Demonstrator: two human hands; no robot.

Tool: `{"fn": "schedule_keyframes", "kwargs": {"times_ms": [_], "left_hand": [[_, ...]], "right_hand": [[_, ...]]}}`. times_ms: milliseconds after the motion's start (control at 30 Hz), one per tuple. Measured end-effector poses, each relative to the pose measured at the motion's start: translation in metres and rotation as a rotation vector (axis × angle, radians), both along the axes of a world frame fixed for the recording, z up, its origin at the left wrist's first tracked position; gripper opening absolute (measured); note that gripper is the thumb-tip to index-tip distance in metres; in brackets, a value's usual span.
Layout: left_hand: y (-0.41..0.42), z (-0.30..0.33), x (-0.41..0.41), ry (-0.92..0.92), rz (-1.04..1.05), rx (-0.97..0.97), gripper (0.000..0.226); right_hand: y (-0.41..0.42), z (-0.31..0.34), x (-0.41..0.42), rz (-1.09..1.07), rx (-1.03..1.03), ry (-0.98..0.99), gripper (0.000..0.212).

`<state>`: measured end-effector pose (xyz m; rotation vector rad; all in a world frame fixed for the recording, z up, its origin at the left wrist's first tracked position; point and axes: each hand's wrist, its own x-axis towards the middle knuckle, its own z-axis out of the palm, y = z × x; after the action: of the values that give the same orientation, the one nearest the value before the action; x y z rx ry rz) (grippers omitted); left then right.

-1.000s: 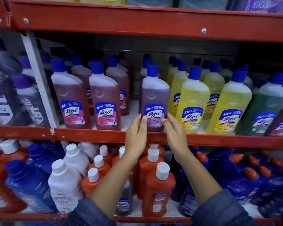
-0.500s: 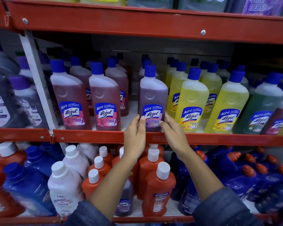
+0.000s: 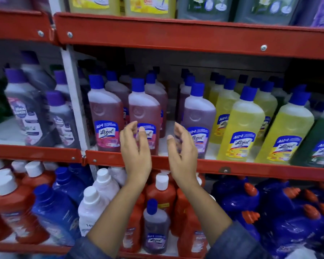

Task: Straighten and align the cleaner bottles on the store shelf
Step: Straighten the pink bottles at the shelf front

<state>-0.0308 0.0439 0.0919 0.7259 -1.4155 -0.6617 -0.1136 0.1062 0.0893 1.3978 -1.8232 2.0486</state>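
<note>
Purple bottle: a Lizol bottle of purple liquid (image 3: 198, 116) with a blue cap stands upright at the front edge of the middle shelf (image 3: 232, 168), just right of a bare gap in the front row.
Pink bottles: two pink-red Lizol bottles, one (image 3: 105, 116) near the white upright and one (image 3: 144, 116) beside it, stand upright at the front, left of that gap; more of the same stand in rows behind them.
Yellow bottles: a front pair, (image 3: 243, 126) and (image 3: 286, 131), stand to the right of the purple one, leaning slightly rightward in this wide view, with others lined up behind.
Green bottle: a dark green one (image 3: 320, 139) sits at the far right end of the row, partly cut off.
Left hand: the left hand (image 3: 136, 152) is raised in front of the second pink bottle, fingers loosely curled and spread, gripping nothing; it looks blurred, and I cannot tell if the fingertips brush the label.
Right hand: the right hand (image 3: 182, 152) is up with its palm turned toward the left hand, fingers unclenched, empty, just in front of the purple bottle's lower left side.
Between the hands: the gap in the row and the red shelf lip show through.
Shelf below: orange-red bottles with white caps (image 3: 162, 195), white bottles (image 3: 99, 199), blue bottles (image 3: 54, 208) and one small purple Lizol bottle (image 3: 155, 227) are crowded together.
Left bay: grey-purple bottles (image 3: 28, 111) lean at an angle beyond the white upright (image 3: 73, 101).
Top shelf: yellow and dark containers (image 3: 150, 5) show only their lower parts.
</note>
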Motion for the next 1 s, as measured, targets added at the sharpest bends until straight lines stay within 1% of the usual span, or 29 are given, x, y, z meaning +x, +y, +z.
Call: {"fn": "schedule_keyframes", "kwargs": {"times_ms": [100, 167, 233, 400, 567, 667, 800, 933, 1000], "left_hand": [[-0.011, 0.001, 0.011, -0.11, -0.1, 0.158, 0.049], [-0.017, -0.002, 0.016, -0.117, -0.192, 0.255, 0.054], [-0.022, -0.008, 0.019, -0.101, -0.262, 0.299, 0.055], [-0.025, -0.014, 0.024, -0.094, -0.308, 0.306, 0.056], [-0.023, -0.016, 0.023, -0.099, -0.356, 0.301, 0.062], [-0.024, -0.017, 0.021, -0.104, -0.37, 0.299, 0.067], [-0.024, -0.018, 0.021, -0.118, -0.368, 0.305, 0.065], [-0.021, -0.016, 0.02, -0.15, -0.362, 0.283, 0.059], [-0.02, -0.018, 0.02, -0.161, -0.369, 0.285, 0.058]], "right_hand": [[-0.022, 0.004, 0.007, 0.176, 0.148, -0.129, 0.044], [-0.033, 0.002, 0.011, 0.216, 0.232, -0.175, 0.044], [-0.038, -0.001, 0.014, 0.233, 0.257, -0.201, 0.046], [-0.039, -0.001, 0.015, 0.246, 0.258, -0.204, 0.044], [-0.035, -0.005, 0.015, 0.148, 0.242, -0.157, 0.043], [-0.034, -0.006, 0.015, 0.133, 0.227, -0.154, 0.041], [-0.035, -0.006, 0.016, 0.125, 0.228, -0.179, 0.039], [-0.034, -0.005, 0.018, 0.111, 0.196, -0.201, 0.036], [-0.035, -0.006, 0.017, 0.114, 0.216, -0.197, 0.037]]}}
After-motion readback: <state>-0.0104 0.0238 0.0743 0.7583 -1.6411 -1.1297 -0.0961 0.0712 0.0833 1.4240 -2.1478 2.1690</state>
